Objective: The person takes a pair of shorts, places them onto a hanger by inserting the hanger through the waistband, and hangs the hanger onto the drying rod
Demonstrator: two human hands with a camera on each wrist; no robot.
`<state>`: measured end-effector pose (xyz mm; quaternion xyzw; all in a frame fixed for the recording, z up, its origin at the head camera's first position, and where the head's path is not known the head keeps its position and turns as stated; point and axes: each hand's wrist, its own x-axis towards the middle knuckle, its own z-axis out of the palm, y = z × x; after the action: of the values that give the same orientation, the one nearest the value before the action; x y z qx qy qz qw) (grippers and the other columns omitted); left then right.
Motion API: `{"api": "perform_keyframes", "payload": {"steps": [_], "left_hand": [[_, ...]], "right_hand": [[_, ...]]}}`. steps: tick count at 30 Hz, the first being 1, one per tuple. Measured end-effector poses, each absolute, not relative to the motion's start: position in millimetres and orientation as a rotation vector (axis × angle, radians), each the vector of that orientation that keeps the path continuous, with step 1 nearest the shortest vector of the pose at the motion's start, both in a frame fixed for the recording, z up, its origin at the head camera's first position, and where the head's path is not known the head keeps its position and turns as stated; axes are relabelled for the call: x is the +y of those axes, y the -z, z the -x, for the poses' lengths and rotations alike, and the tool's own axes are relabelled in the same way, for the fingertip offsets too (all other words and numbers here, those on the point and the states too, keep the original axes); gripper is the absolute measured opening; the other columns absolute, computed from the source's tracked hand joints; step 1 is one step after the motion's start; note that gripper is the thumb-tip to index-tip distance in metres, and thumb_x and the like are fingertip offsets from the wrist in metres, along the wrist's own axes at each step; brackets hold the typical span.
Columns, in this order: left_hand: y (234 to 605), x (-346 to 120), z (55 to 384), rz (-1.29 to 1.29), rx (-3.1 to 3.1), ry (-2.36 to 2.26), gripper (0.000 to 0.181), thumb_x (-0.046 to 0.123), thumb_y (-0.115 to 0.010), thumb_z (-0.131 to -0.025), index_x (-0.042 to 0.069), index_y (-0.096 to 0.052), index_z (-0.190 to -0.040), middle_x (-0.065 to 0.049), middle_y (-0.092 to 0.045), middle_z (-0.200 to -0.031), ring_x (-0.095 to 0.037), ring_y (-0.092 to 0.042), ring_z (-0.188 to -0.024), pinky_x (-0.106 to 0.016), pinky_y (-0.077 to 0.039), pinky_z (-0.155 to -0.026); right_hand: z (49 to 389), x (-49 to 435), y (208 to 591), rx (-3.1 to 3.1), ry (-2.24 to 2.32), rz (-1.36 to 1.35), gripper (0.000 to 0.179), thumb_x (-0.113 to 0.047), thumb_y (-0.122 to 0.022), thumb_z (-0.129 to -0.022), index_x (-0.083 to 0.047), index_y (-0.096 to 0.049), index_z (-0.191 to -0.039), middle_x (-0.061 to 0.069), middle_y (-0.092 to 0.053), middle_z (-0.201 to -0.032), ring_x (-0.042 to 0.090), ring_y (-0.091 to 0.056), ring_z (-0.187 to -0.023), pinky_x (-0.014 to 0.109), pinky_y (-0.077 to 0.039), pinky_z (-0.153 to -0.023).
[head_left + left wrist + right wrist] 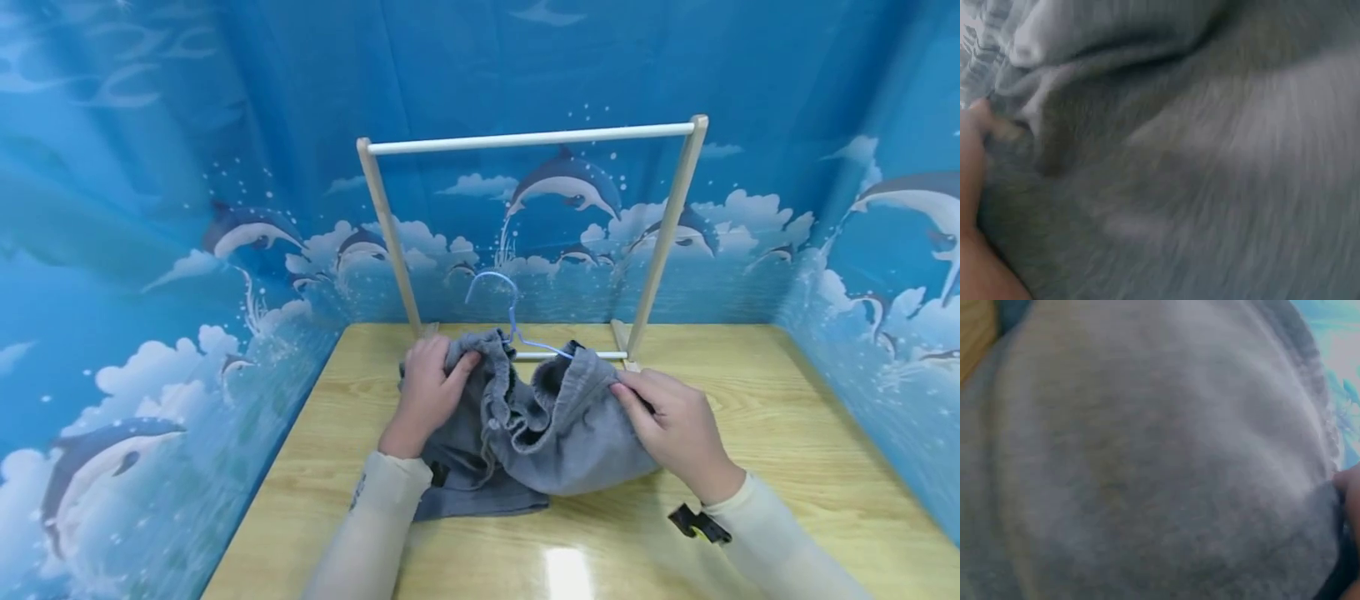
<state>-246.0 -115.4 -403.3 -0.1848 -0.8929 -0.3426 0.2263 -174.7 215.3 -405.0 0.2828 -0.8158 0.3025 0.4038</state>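
Grey pants (577, 454) with a gathered elastic waistband and a drawstring are bunched over the table, the waist opening upward. My left hand (431, 387) grips the waistband on the left, thumb on the near side. On the right, my right hand (671, 425) pinches the other side of the waist. Between the hands, a thin blue-purple hanger (513, 321) stands with its hook up. Its arms run down into the waist, where cloth hides their ends. Blurred grey cloth (1210, 175) fills the left wrist view, and more of it (1160, 450) fills the right wrist view.
A wooden rack with a white top bar (532, 140) stands behind the pants, its lower bar (607, 355) partly covered by them. The light wood table (750, 400) lies beneath. Blue dolphin-print curtains (420, 75) close off the back and both sides.
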Motion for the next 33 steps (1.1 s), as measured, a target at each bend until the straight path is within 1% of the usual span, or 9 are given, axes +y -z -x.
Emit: {"api": "perform_keyframes", "payload": {"steps": [3,8,13,15,17,19,22,28,33], "left_hand": [[404.9,-104.3,240.8,0.576,-2.399,0.941,0.044,0.042,-0.059,-0.105,0.015,-0.041,-0.074,0.001,-0.039,-0.069,-0.021,-0.036,-0.066,-0.042,-0.03,-0.072],[403.3,-92.0,236.5,0.632,-2.358,0.864,0.046,0.048,-0.051,-0.107,0.015,-0.042,-0.076,0.001,-0.039,-0.071,-0.02,-0.036,-0.068,-0.04,-0.029,-0.071],[395.8,-81.1,241.8,0.687,-2.332,0.846,0.051,0.057,-0.037,-0.107,0.014,-0.045,-0.08,-0.002,-0.045,-0.075,-0.022,-0.04,-0.07,-0.041,-0.032,-0.072],[389.2,-78.7,245.6,0.702,-2.322,0.868,0.05,0.057,-0.038,-0.107,0.012,-0.055,-0.096,-0.004,-0.055,-0.089,-0.023,-0.049,-0.082,-0.044,-0.038,-0.079],[381.0,-79.4,249.6,0.706,-2.303,0.89,0.053,0.056,-0.04,-0.107,0.01,-0.056,-0.126,-0.008,-0.059,-0.119,-0.025,-0.054,-0.109,-0.05,-0.04,-0.099],[373.7,-84.6,253.0,0.694,-2.275,0.909,0.065,0.055,-0.044,-0.107,0.012,-0.037,-0.155,-0.011,-0.044,-0.152,-0.027,-0.039,-0.142,-0.057,-0.024,-0.118],[369.8,-99.6,256.7,0.639,-2.232,0.933,0.078,0.05,-0.048,-0.107,0.015,-0.012,-0.167,-0.01,-0.014,-0.171,-0.028,-0.006,-0.159,-0.062,0.004,-0.124],[389.7,-130.3,258.1,0.516,-2.249,1.088,0.075,0.037,-0.049,-0.109,0.016,-0.006,-0.167,-0.008,-0.007,-0.173,-0.03,0.001,-0.159,-0.064,-0.001,-0.123],[405.4,-143.5,256.8,0.442,-2.293,1.228,0.072,0.039,-0.047,-0.11,0.023,-0.007,-0.167,-0.011,-0.008,-0.172,-0.034,-0.002,-0.158,-0.065,-0.012,-0.122]], "right_hand": [[173.9,208.2,397.5,-2.163,-0.668,-0.721,0.02,-0.006,-0.077,-0.089,-0.012,-0.08,-0.108,-0.003,-0.072,-0.082,0.007,-0.059,-0.062,0.027,-0.048,-0.055],[175.8,188.6,387.6,-2.212,-0.606,-0.688,0.02,-0.007,-0.076,-0.092,-0.012,-0.079,-0.111,0.003,-0.078,-0.097,0.017,-0.074,-0.08,0.039,-0.059,-0.064],[185.9,174.3,384.0,-2.099,-0.638,-0.663,0.019,-0.005,-0.075,-0.091,-0.009,-0.08,-0.109,0.001,-0.069,-0.077,0.009,-0.055,-0.055,0.031,-0.045,-0.047],[193.2,174.5,378.4,-2.064,-0.643,-0.651,0.019,-0.005,-0.074,-0.091,-0.008,-0.08,-0.109,0.001,-0.066,-0.072,0.006,-0.046,-0.051,0.027,-0.039,-0.044],[202.7,177.8,368.7,-2.04,-0.672,-0.618,0.019,-0.005,-0.075,-0.091,-0.008,-0.081,-0.109,0.001,-0.063,-0.068,0.005,-0.04,-0.05,0.025,-0.032,-0.044],[214.7,181.7,355.4,-2.013,-0.706,-0.584,0.016,-0.005,-0.074,-0.093,-0.007,-0.081,-0.108,0.003,-0.064,-0.069,0.006,-0.04,-0.051,0.024,-0.031,-0.046],[236.2,186.9,330.6,-1.976,-0.76,-0.53,0.013,-0.006,-0.071,-0.097,-0.005,-0.081,-0.105,0.007,-0.067,-0.071,0.01,-0.042,-0.053,0.024,-0.03,-0.05],[284.9,193.2,279.1,-1.979,-0.752,-0.462,0.03,-0.017,-0.06,-0.106,0.003,-0.073,-0.088,0.016,-0.065,-0.073,0.019,-0.047,-0.057,0.028,-0.032,-0.057],[322.3,186.0,255.9,-2.09,-0.743,-0.416,0.036,-0.026,-0.055,-0.109,0.002,-0.075,-0.1,0.019,-0.069,-0.083,0.026,-0.055,-0.066,0.033,-0.035,-0.061]]}}
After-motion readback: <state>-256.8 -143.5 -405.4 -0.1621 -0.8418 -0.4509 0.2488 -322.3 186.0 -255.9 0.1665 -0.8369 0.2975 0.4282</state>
